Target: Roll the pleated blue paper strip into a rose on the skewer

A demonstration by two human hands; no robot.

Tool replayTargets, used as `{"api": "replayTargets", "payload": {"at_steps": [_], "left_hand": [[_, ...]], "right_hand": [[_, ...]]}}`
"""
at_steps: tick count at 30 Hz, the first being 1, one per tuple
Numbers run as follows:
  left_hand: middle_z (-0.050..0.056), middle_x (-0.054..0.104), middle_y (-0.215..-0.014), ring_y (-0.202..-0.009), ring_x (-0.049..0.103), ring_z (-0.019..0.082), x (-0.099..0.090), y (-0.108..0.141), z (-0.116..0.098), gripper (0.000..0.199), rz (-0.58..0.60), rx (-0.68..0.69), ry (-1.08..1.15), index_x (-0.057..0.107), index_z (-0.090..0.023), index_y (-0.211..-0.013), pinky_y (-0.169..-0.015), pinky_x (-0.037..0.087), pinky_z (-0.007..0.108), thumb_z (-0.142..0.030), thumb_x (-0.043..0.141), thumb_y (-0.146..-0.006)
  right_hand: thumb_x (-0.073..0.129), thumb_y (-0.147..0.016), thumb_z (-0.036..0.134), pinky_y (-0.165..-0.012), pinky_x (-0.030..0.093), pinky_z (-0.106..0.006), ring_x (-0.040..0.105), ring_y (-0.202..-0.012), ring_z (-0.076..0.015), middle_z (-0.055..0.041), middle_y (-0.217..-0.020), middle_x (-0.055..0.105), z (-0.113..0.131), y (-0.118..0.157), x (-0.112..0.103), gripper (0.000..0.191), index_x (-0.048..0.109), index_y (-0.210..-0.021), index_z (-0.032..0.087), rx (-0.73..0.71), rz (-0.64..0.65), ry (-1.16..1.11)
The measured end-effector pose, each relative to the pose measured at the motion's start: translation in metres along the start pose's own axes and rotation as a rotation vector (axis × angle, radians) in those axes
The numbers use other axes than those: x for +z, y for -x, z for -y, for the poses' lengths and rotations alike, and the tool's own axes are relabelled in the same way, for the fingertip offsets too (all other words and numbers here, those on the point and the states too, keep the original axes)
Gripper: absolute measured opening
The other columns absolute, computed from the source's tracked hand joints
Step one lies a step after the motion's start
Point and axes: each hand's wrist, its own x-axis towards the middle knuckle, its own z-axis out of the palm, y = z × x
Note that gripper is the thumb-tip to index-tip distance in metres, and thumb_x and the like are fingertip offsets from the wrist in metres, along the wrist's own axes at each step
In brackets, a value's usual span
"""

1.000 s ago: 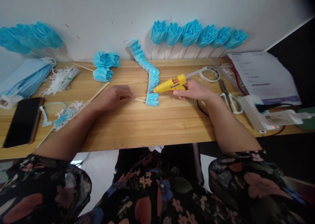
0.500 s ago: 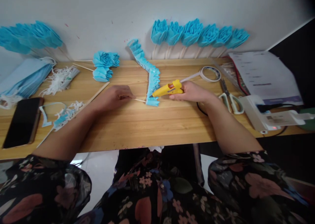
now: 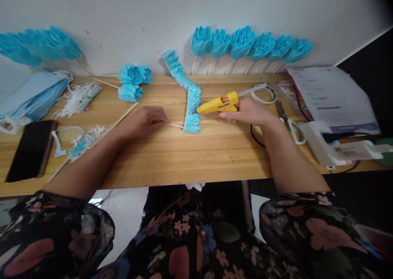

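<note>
My left hand [image 3: 150, 119] pinches a thin wooden stick [image 3: 175, 125], whose far end meets the lower end of a pleated blue strip [image 3: 193, 107]. The strip lies on the wooden table [image 3: 184, 160] and bends up toward the wall. In my right hand [image 3: 245, 110] is a yellow glue gun [image 3: 217, 104], its dark nozzle pointing left at the strip's middle part. Whether the nozzle touches the strip I cannot tell. A white glue stick comes out of the gun's back.
Blue flowers on sticks [image 3: 241, 43] lean on the wall, others [image 3: 130, 78] lie behind my left hand. Masks [image 3: 33, 95], a phone [image 3: 30, 150] and scraps [image 3: 82, 144] are left. Tape [image 3: 272, 94], scissors [image 3: 290, 121], papers [image 3: 334, 95] and a power strip [image 3: 322, 144] are right.
My right hand has moved the glue gun up and to the right, from the strip's lower end to its middle part. My left hand still pinches the stick in nearly the same place.
</note>
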Motion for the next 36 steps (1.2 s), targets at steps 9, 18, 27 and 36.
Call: {"api": "replayTargets", "payload": {"at_steps": [9,18,27,36], "left_hand": [[0.009,0.082,-0.100,-0.088,0.077,0.021,-0.001,0.000,0.001,0.027,-0.003,0.013,0.008,0.085,-0.021,-0.105,-0.080,0.056,0.029,-0.030,0.061,-0.114],[0.009,0.082,-0.095,-0.084,0.075,0.020,0.000,0.000,0.001,0.028,-0.012,-0.023,0.010,0.086,-0.019,-0.101,-0.075,0.056,0.028,-0.032,0.063,-0.111],[0.009,0.082,-0.098,-0.086,0.075,0.020,-0.002,-0.001,-0.002,0.027,0.016,-0.043,0.032,0.086,-0.020,-0.102,-0.078,0.056,0.029,-0.033,0.064,-0.113],[0.009,0.082,-0.097,-0.085,0.075,0.021,-0.001,0.000,-0.001,0.030,0.004,-0.047,0.031,0.085,-0.021,-0.101,-0.078,0.057,0.030,-0.038,0.063,-0.114]], "right_hand": [[0.075,-0.086,0.076,-0.064,0.042,-0.036,0.058,-0.062,-0.0179,-0.0004,-0.063,0.062,-0.004,-0.007,0.007,0.053,0.064,-0.076,0.024,-0.024,0.092,0.140],[0.084,-0.081,0.079,-0.063,0.041,-0.034,0.057,-0.064,-0.0172,0.0007,-0.067,0.061,-0.008,-0.006,0.006,0.057,0.067,-0.085,0.025,-0.015,0.079,-0.056],[0.084,-0.079,0.081,-0.060,0.041,-0.034,0.053,-0.060,-0.0154,0.0020,-0.066,0.061,-0.008,-0.004,0.000,0.060,0.071,-0.091,0.024,-0.010,0.066,-0.091],[0.081,-0.084,0.079,-0.063,0.042,-0.035,0.057,-0.062,-0.0169,0.0001,-0.063,0.062,-0.011,-0.008,0.003,0.058,0.063,-0.075,0.025,0.009,0.098,0.096]]}}
